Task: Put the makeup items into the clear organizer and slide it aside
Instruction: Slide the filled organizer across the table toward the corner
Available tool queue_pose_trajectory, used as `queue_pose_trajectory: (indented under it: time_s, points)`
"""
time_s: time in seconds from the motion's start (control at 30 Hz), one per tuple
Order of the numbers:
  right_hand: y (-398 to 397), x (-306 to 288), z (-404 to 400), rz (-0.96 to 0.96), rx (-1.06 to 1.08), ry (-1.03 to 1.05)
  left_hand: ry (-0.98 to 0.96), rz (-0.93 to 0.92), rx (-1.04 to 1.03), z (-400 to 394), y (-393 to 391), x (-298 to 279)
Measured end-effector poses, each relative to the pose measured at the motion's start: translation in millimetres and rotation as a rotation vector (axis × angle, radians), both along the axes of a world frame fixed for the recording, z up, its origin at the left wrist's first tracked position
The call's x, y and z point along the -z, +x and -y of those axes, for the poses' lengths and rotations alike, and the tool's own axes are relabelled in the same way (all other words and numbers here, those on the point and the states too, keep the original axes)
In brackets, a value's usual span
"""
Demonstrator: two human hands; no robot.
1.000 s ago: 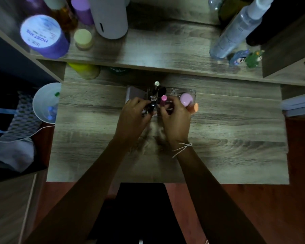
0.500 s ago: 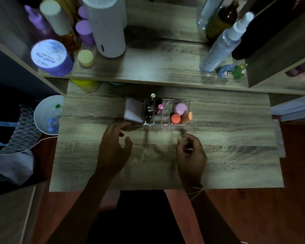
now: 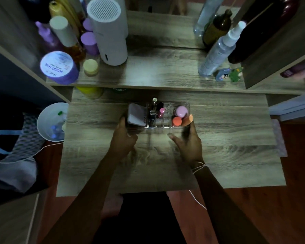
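1. Head view: the fingers of the left hand [image 3: 124, 138] curl around the left end of the clear organizer [image 3: 158, 114], touching it beside the pale compact [image 3: 136, 116]; the fingers of the right hand [image 3: 188, 140] reach the right end by the orange sponge [image 3: 187, 120]. Motion blur hides whether they press the wall or hover just beside it.
2. The organizer stands on the wooden surface [image 3: 227, 138], near its far edge, below the shelf [image 3: 157, 71]. The compact, a pink-capped tube [image 3: 161, 111], a lilac jar [image 3: 181, 110] and an orange cap [image 3: 176, 121] sit in its compartments.
3. The filling looks done, with no loose item on the surface. The step in hand seems to be the sliding.
4. That move calls for an even push from both ends, keeping the base flat so the upright tubes do not topple.
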State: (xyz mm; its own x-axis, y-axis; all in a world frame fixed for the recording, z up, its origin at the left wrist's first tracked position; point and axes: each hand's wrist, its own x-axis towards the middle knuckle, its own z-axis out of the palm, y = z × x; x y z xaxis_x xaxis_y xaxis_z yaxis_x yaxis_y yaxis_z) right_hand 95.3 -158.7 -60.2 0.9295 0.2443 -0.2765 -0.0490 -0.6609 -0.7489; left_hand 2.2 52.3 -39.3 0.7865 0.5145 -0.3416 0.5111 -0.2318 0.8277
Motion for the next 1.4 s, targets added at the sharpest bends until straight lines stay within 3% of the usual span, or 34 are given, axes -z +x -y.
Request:
queue_pose_trajectory:
  time_s: [0.7, 1.4]
  points:
    - [-1.6, 7.4, -6.5, 0.092, 0.150, -0.016, -0.100, -0.012, 0.050, 2.7, 6.7, 7.5]
    - [24.5, -1.6, 55.9, 0.122, 0.182, -0.089, -0.127, 0.002, 0.059, 61.1, 32.8, -0.2]
